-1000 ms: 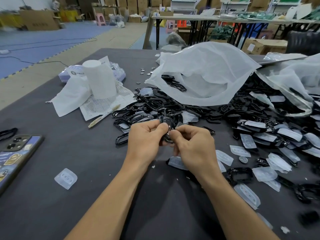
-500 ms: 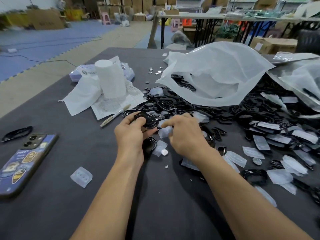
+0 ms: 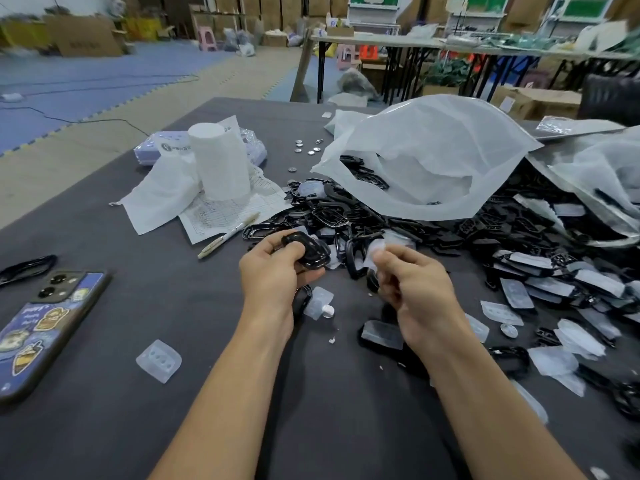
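My left hand (image 3: 273,271) grips a glossy black plastic shell (image 3: 308,250) just above the dark grey table (image 3: 104,427). To its right, my right hand (image 3: 412,282) pinches a small translucent silicone pad (image 3: 375,249) between thumb and fingertips. The two hands are a short gap apart. Between my wrists lie another clear pad (image 3: 317,303) and a small silver disc (image 3: 328,310). A heap of black shells (image 3: 349,216) spreads behind my hands and off to the right.
A phone (image 3: 38,327) lies at the left edge, a lone clear pad (image 3: 158,361) near it. A tissue roll (image 3: 221,164), papers and a pen (image 3: 228,234) stand behind left. A white plastic bag (image 3: 433,157) covers shells at the back. Pads and shells (image 3: 554,289) crowd the right.
My hands, pressed together on one piece a second ago, have parted. The left now holds the black shell, the right has lifted a clear pad. A pad and disc lie below.
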A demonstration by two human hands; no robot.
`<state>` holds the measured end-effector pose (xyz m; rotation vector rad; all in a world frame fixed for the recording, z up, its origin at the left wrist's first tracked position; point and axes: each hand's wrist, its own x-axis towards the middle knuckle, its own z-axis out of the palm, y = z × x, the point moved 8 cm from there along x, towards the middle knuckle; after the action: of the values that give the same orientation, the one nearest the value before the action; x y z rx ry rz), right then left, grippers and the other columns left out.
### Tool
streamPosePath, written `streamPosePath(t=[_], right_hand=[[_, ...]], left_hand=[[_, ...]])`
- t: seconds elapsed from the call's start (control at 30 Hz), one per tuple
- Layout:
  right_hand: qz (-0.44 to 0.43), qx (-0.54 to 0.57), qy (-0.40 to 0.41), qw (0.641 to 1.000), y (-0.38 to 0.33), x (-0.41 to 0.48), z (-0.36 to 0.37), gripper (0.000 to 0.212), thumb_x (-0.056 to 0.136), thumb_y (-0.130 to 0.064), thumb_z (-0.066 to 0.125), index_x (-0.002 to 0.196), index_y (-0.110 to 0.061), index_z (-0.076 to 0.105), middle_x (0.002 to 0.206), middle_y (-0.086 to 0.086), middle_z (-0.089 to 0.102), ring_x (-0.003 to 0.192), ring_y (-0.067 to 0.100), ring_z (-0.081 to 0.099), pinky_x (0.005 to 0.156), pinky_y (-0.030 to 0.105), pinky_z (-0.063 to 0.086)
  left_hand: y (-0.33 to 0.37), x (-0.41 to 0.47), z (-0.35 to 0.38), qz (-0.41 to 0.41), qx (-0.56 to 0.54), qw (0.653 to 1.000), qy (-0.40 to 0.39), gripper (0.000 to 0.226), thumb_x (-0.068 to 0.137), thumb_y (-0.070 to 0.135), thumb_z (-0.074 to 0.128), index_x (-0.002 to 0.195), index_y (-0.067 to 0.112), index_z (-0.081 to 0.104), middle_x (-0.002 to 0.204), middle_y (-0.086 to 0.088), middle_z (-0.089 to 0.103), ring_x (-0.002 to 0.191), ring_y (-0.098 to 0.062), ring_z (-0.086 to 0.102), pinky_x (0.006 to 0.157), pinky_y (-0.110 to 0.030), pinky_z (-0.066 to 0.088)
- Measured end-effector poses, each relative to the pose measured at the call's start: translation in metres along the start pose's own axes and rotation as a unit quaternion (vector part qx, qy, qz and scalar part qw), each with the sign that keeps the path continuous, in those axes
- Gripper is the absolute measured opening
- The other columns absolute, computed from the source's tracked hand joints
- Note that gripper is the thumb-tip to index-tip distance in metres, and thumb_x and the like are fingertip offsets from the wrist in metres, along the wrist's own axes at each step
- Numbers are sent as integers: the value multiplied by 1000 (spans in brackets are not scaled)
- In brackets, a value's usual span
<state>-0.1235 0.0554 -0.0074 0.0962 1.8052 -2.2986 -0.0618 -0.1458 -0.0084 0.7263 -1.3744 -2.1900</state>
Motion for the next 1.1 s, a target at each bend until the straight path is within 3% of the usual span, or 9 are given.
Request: streamPosePath(t=[0.07,0.13,0.33,0.43,0.6,0.8,1.0,1.1], right_hand=[[79,144,-58,985,4,-6,2,22,82,-3,72,65,-17,70,64,1,54,51,9,44,48,17,33],[93,197,-95,971,-3,-8,0,18,70,-4,73,72,-18,61,68,0,52,56,9,43,53,18,33],[87,111,-5,990,3,-2,-17,29,89,-14,72,65,-23,59,54,-3,31,49,13,22,53,28,19],[69,106,-3,992,2,0,-16,20,89,-9,70,74,-20,63,59,-5,47,49,9,32,56,26,21],[86,166,-1,982,0,2,-17,15,93,-5,64,80,-11,61,63,5,61,44,10,45,41,19,32],[92,165,-40,981,0,-1,-6,11,96,-9,63,85,-11,60,66,11,67,44,14,51,39,20,40],[51,59,-45,996,-7,-6,-6,35,91,-13,72,58,-24,69,48,0,43,39,12,30,48,26,19],[50,48,-51,996,-9,-9,-4,34,91,-15,74,59,-25,72,50,-1,49,40,11,32,50,26,18]], left_hand=[[-4,-3,5,2,25,1000,-10,18,94,-6,62,95,7,74,80,-10,78,67,-20,75,54,-26,59],[-8,-8,14,11,57,998,-31,19,93,-7,63,97,7,75,75,-5,77,63,-18,74,52,-27,58],[-14,-21,33,30,116,990,-79,25,91,-6,63,92,16,74,73,-4,77,61,-16,73,49,-26,57],[-16,-24,35,41,137,986,-85,27,91,-5,64,92,19,75,71,-3,76,61,-13,71,50,-28,58],[-18,-27,36,43,154,983,-92,26,92,-3,64,95,19,77,68,-1,73,60,-11,69,51,-29,59],[-18,-26,39,48,156,982,-90,27,91,-4,64,93,20,77,68,-3,73,58,-11,68,49,-27,57],[-19,-26,39,44,150,983,-94,25,90,-4,65,95,18,76,73,-8,75,60,-13,68,50,-28,58],[-20,-26,40,44,151,983,-97,25,90,-5,65,95,16,76,78,-12,77,61,-13,70,50,-28,58]])
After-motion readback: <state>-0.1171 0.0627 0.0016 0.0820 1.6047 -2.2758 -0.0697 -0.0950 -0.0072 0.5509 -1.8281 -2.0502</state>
